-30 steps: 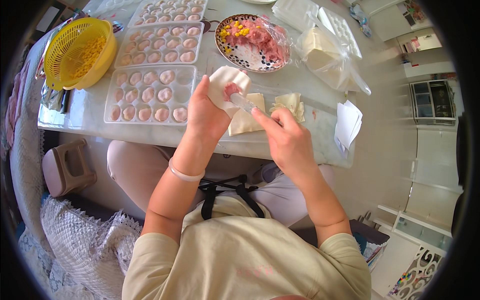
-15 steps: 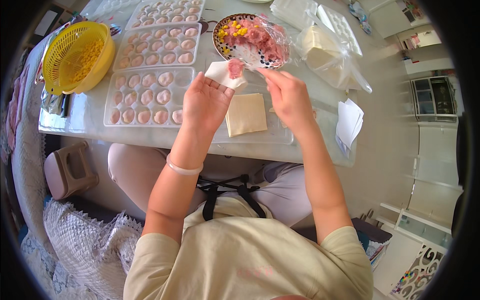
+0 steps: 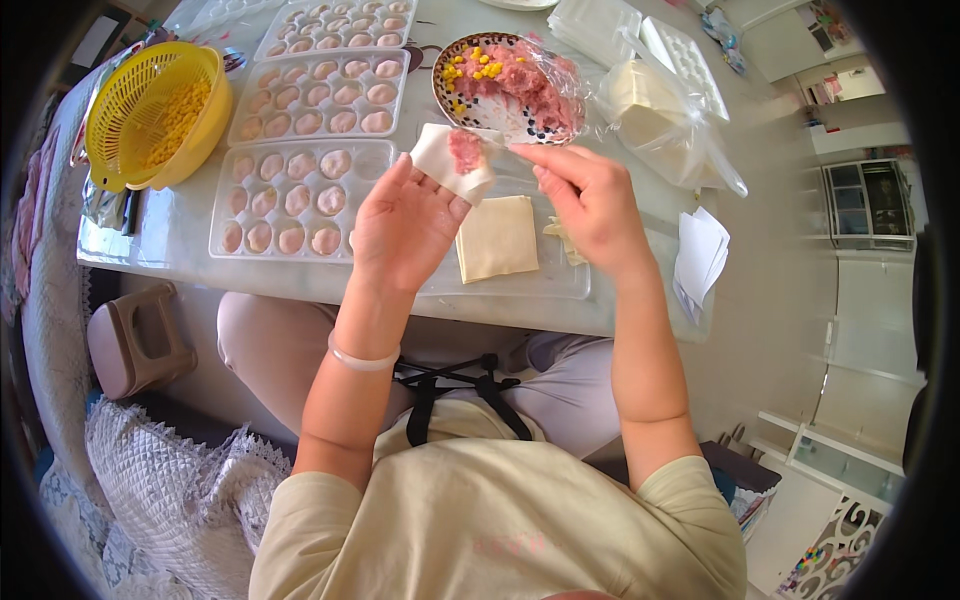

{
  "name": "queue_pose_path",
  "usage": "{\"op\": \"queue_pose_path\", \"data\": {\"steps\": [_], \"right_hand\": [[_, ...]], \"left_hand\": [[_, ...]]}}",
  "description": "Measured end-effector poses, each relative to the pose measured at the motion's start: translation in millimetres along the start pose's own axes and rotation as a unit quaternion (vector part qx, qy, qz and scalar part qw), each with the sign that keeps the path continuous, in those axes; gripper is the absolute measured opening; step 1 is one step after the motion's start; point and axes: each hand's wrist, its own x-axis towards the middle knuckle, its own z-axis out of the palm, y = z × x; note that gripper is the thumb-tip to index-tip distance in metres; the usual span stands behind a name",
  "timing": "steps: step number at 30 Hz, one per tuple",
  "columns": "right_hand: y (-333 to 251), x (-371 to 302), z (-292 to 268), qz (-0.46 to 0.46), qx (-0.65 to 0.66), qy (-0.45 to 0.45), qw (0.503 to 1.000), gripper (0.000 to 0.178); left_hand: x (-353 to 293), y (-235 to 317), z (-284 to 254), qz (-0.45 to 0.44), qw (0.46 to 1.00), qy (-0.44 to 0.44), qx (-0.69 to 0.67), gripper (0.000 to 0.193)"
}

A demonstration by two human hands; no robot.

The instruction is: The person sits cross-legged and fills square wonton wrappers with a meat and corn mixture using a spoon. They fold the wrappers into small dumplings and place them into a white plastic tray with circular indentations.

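Note:
On the upturned fingers of my left hand [image 3: 405, 225] rests a square white dough wrapper [image 3: 433, 152], pinned at its edge by the thumb. A smear of pink minced meat [image 3: 466, 152] lies on the wrapper. My right hand [image 3: 590, 200] is closed around a slim utensil whose pale tip reaches toward the wrapper; its exact kind is too small to tell. Below the wrapper is a stack of square dough wrappers [image 3: 498, 240]. Just beyond both hands stands a patterned plate [image 3: 440, 75] with minced meat and yellow corn kernels, partly under plastic film.
Clear plastic trays [image 3: 385, 165] of round filled dumplings line the left side. A yellow colander [image 3: 215, 130] with corn stands farther left. To the right are a plastic bag of wrappers [image 3: 650, 110], white paper sheets [image 3: 702, 250] and a dough scrap [image 3: 566, 240]. A brown stool [image 3: 125, 345] stands below.
The left hand has shifted slightly down with the wrapper, which tilts more toward me. The meat looks more spread out. The right hand has moved a little right and down, still beside the wrapper.

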Motion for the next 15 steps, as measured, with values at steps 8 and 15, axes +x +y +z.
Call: {"op": "queue_pose_path", "data": {"steps": [8, 15], "right_hand": [[-13.6, -18.6, 12.0, -0.089, -0.244, 0.021, 0.965, 0.036], [-18.2, -38.6, -2.6, -0.037, -0.136, 0.026, 0.990, 0.033]], "left_hand": [[-7.2, 4.2, -1.5, 0.010, 1.000, -0.021, 0.000, 0.049], [-11.0, 14.6, -19.1, -0.026, 0.991, -0.094, -0.097, 0.052]]}}
